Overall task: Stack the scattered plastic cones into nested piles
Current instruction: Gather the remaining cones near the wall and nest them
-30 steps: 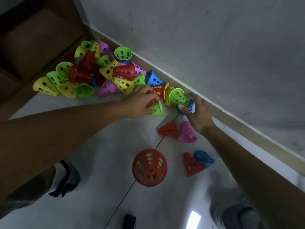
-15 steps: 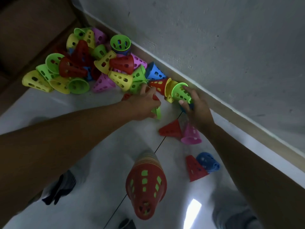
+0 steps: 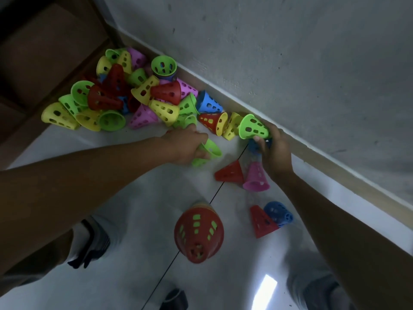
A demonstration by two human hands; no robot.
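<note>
A heap of perforated plastic cones point(image 3: 134, 95) in green, yellow, red, pink and blue lies against the wall at upper left. My left hand point(image 3: 186, 144) grips a green cone point(image 3: 210, 149) lying on the floor. My right hand point(image 3: 273, 151) holds another green cone point(image 3: 251, 127) by its narrow end, with a blue cone point(image 3: 253, 146) partly hidden under the fingers. A nested pile topped by a red cone point(image 3: 199, 233) stands on the floor in front of me. Loose red point(image 3: 230, 172), pink point(image 3: 256, 177), red point(image 3: 260, 221) and blue point(image 3: 278, 213) cones lie to the right.
The grey wall point(image 3: 290, 52) and its beige skirting point(image 3: 335, 166) run diagonally along the right. A brown cardboard box point(image 3: 51, 48) stands at upper left behind the heap. My shoes point(image 3: 89, 245) are on the pale floor, which has a dark seam line point(image 3: 165, 274).
My right hand has taken hold of the green cone by the skirting. My left hand stayed on its green cone. The view shifted, so the red-topped pile appears more side-on.
</note>
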